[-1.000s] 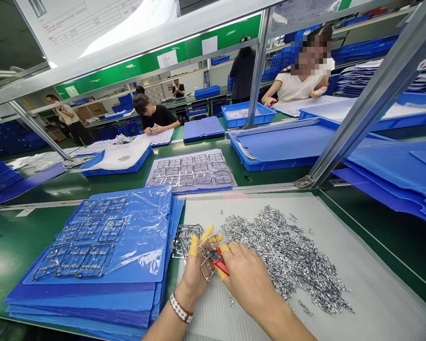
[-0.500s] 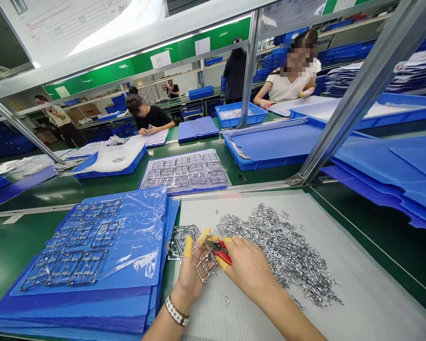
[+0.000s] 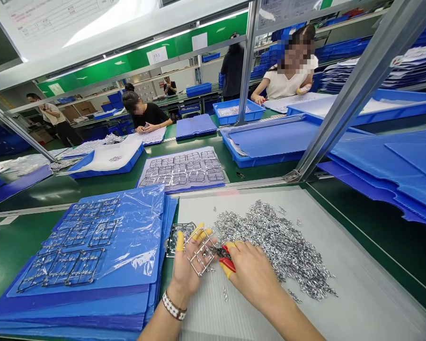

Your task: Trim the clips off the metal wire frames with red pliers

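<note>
My left hand (image 3: 185, 270), with yellow covers on some fingertips, holds a small silvery sprue frame (image 3: 195, 271) tilted above the pale sheet. My right hand (image 3: 257, 274) is closed around red-handled nippers (image 3: 228, 263). Their dark jaws are at the right side of the frame; whether the blades touch it is too small to tell. Just beyond my left hand lie more sprue frames (image 3: 173, 240), partly covered by it. To the right spreads a heap of small silvery cut parts (image 3: 273, 241). A few loose parts (image 3: 225, 293) lie nearer me.
Blue sheets (image 3: 135, 265) are stacked at left, with several sprue frames on the plastic-wrapped top one. Ahead are a board of sprue frames (image 3: 181, 166), blue trays (image 3: 259, 158) and a slanted metal post (image 3: 358, 90). Co-workers sit across the bench.
The frame in my left hand has turned to face me more, and its fingers have spread somewhat. The nippers have shifted slightly down with my right hand. The whole view has shifted a little.
</note>
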The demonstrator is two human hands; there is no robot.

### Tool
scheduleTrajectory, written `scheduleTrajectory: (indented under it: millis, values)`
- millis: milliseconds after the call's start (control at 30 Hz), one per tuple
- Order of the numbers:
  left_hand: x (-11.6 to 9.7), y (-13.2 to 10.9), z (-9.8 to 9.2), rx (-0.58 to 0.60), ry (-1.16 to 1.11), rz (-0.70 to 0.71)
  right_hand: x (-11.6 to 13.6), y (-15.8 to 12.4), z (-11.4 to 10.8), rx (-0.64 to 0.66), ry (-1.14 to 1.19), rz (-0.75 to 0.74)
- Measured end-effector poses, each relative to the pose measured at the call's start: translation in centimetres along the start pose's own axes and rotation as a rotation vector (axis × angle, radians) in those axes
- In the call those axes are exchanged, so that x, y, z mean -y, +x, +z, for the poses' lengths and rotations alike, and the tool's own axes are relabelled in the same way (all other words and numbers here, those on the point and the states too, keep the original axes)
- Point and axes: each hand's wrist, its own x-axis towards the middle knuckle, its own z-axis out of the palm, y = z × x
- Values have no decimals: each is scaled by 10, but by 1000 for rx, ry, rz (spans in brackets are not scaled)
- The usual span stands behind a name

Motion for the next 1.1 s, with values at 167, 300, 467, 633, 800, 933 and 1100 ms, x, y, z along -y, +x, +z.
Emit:
scheduleTrajectory:
  millis: [167, 300, 467, 633, 800, 933, 1100]
  values:
    - [0, -2, 3, -31, -6, 26, 2, -1, 3, -5, 14, -2]
    - [2, -2, 5, -35, 20, 33, 5, 2, 2, -11, -6, 0]
    - [5, -3, 2, -76, 107, 72, 8, 3, 0, 24, -36, -14]
    - [9, -3, -2, -115, 188, 115, 8, 5, -1, 35, -47, -47]
    - [9, -1, -2, -139, 168, 125, 11, 8, -1, 45, -71, -37]
    - [7, -1, -2, -130, 122, 131, 11, 8, 0, 33, -77, -39]
    - [2, 0, -2, -100, 11, 112, 12, 2, -2, 19, -59, -35]
